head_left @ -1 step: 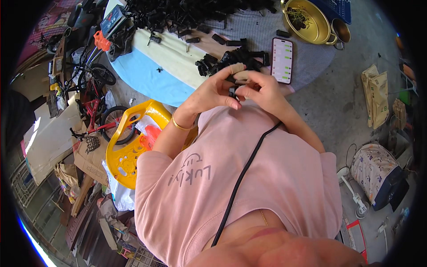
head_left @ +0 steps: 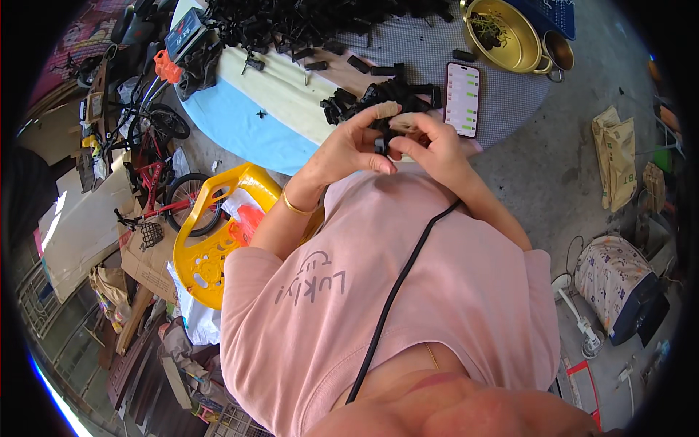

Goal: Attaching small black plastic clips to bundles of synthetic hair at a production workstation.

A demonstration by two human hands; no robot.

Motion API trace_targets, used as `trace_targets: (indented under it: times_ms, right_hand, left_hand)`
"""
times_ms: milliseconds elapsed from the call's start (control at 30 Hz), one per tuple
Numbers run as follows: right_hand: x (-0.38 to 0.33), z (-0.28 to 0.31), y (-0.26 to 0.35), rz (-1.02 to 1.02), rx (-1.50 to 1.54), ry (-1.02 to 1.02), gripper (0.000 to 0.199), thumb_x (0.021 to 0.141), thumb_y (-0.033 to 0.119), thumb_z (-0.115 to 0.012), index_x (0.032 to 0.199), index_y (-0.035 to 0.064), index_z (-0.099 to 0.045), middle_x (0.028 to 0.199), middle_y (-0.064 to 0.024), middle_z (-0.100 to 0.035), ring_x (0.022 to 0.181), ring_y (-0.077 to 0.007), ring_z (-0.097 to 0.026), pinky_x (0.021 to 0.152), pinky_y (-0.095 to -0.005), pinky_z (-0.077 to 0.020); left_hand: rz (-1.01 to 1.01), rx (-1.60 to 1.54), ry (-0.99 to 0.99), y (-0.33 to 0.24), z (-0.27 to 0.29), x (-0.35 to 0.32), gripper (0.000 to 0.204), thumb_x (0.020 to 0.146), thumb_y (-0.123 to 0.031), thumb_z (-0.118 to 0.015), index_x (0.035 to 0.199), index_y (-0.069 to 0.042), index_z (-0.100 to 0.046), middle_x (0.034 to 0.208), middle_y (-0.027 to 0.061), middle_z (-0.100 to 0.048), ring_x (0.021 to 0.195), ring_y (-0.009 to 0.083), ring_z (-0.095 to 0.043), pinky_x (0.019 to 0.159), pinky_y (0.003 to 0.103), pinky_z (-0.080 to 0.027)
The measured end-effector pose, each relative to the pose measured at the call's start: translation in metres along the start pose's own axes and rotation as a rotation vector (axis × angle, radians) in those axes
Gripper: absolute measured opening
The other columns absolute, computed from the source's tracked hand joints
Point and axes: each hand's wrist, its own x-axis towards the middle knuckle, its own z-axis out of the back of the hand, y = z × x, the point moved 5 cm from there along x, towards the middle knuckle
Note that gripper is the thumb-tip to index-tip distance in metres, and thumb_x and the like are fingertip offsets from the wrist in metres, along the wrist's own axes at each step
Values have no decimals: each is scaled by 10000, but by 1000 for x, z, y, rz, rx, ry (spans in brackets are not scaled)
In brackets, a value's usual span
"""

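In front of my chest, at the near edge of a cloth-covered round table [head_left: 280, 135], my two hands meet. A small black part [head_left: 381, 146], plastic by its look, sits between their fingertips. My left hand [head_left: 348, 151] curls round it from the left, thumb below and index finger above. From the right, the bent thumb and fingers of my right hand [head_left: 431, 146] close on the same part. Beige wraps cover some fingertips. The part's exact shape is mostly hidden by my fingers. Just beyond my hands lies a small pile of similar black pieces [head_left: 349, 105].
A large heap of black parts [head_left: 291, 25] covers the table's far side. To the right are a phone [head_left: 461, 98] with a lit screen and a gold-coloured pot [head_left: 510, 54] with greens inside. At left stand a yellow plastic chair [head_left: 195, 266] and a red bicycle [head_left: 153, 186].
My right fingers have shifted slightly, and more of the black part shows between the hands. My left hand keeps nearly the same place.
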Motion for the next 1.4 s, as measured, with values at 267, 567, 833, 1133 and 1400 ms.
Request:
trace_targets:
  times_ms: [267, 567, 833, 1133, 1400]
  right_hand:
    - [-8, -2, -1, -28, -60, 133, 118, 858, 71, -512, 892, -16, -584, 648, -1, -542, 562, -38, -457, 501, -189, -380]
    - [-9, -4, 3, -108, -22, 167, 148, 864, 125, -524, 827, 7, -605, 570, 12, -510, 516, -38, -447, 466, -187, -358]
    - [-11, -8, -10, -199, 1, 161, 191, 860, 185, -545, 830, 20, -637, 522, 12, -494, 470, -49, -424, 434, -212, -338]
    - [-7, -8, -31, -220, 59, 127, 175, 858, 155, -551, 931, 1, -592, 656, 11, -529, 565, -39, -456, 504, -184, -380]
    - [-4, -1, -11, -45, -224, 110, 233, 744, 139, -676, 911, 0, -591, 725, -40, -597, 638, -76, -536, 592, -219, -442]
  left_hand:
    - [-101, 223, -313, 6, -1, 0, 456, 666, -25, -735, 1065, 12, -516, 815, 39, -590, 664, 64, -553, 526, 192, -476]
    - [-152, 328, -342, -6, -7, -12, 299, 753, -9, -651, 1023, 26, -528, 868, 55, -606, 721, 82, -586, 640, 211, -506]
    - [-252, 442, -345, -1, -9, -14, 169, 779, 58, -583, 942, 41, -540, 876, 68, -610, 772, 104, -589, 676, 218, -504]
    - [-160, 422, -460, 7, -2, -8, 292, 757, 23, -625, 1030, 9, -523, 820, 82, -625, 718, 109, -601, 620, 223, -497]
    - [-144, 1101, -292, -11, -23, -10, 593, 658, -87, -683, 1194, -93, -429, 817, 177, -614, 722, 320, -607, 639, 373, -492]
